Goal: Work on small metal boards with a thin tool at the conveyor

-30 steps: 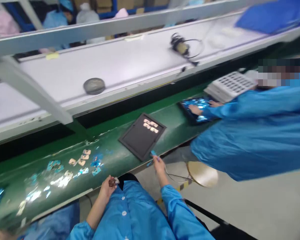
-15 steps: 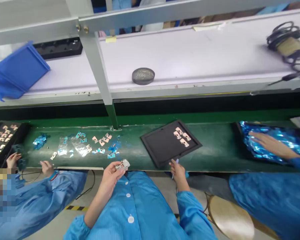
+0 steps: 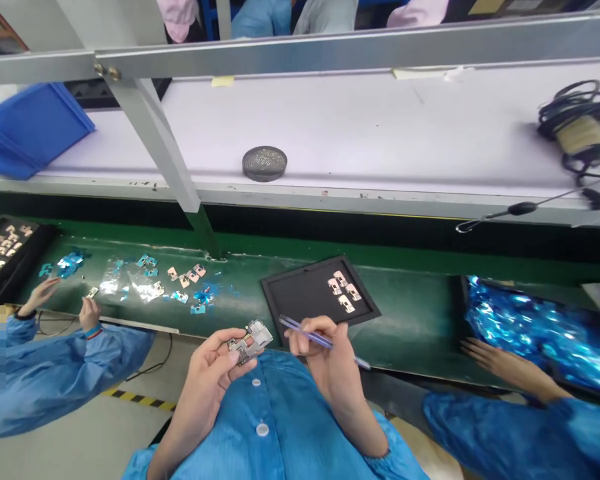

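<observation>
Metal-shielded circuit board [image 3: 245, 345] sits gripped in the left hand [image 3: 205, 377], fingers curled around its edges, just above the chest of a blue smock [image 3: 280, 400]. Beside it, the right hand [image 3: 333, 373] pinches slim blue tweezers [image 3: 313, 333]. Just ahead of that hand, a black tray [image 3: 290, 297] holding metal parts [image 3: 343, 292] rests on a green conveyor belt [image 3: 405, 267]. Ahead of the left hand lie loose parts and blue film [image 3: 185, 277]. Well right, a co-worker's hand [image 3: 505, 363] reaches beside blue foil [image 3: 530, 333].

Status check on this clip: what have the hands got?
Left hand holding small metal part. Right hand pinching blue tweezers. Black tray just beyond.
</observation>
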Action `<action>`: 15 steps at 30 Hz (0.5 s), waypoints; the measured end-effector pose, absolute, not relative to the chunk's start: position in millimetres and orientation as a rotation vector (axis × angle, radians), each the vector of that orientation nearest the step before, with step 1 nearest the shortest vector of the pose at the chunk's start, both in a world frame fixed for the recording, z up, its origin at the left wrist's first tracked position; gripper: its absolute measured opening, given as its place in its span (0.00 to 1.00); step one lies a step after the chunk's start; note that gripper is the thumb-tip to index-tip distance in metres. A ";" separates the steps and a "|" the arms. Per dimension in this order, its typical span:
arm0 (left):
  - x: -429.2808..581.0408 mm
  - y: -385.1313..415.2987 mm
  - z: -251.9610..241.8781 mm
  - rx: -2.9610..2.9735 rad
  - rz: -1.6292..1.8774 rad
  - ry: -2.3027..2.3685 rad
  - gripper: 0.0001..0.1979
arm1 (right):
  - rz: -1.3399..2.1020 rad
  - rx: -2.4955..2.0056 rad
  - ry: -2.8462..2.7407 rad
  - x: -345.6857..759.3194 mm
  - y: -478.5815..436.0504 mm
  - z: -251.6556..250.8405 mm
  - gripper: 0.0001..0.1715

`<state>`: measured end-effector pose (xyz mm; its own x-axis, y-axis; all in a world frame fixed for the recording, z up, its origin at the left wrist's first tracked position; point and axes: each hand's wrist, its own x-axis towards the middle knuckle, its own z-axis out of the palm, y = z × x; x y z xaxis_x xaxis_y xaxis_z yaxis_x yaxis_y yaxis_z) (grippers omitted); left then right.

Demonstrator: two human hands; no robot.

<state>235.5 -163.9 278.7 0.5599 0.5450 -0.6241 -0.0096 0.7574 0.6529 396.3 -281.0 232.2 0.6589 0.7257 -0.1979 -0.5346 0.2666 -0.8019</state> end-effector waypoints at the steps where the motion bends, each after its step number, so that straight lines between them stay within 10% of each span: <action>1: 235.2 -166.1 284.9 0.661 0.358 0.934 0.21 | 0.781 -1.016 -0.312 391.6 -281.0 242.3 0.22; 6: 231.9 -167.4 302.2 0.729 0.417 0.941 0.24 | 0.527 -1.090 -0.650 370.0 -287.1 275.7 0.03; 15: 221.7 -172.6 294.1 0.893 0.592 0.942 0.27 | 0.201 -1.274 -0.852 343.8 -276.9 293.7 0.15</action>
<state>221.7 -172.6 294.1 0.4789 0.7648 -0.4309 -0.0567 0.5168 0.8542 343.8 -276.9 293.7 0.6876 0.5726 0.4465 0.3126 0.3216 -0.8938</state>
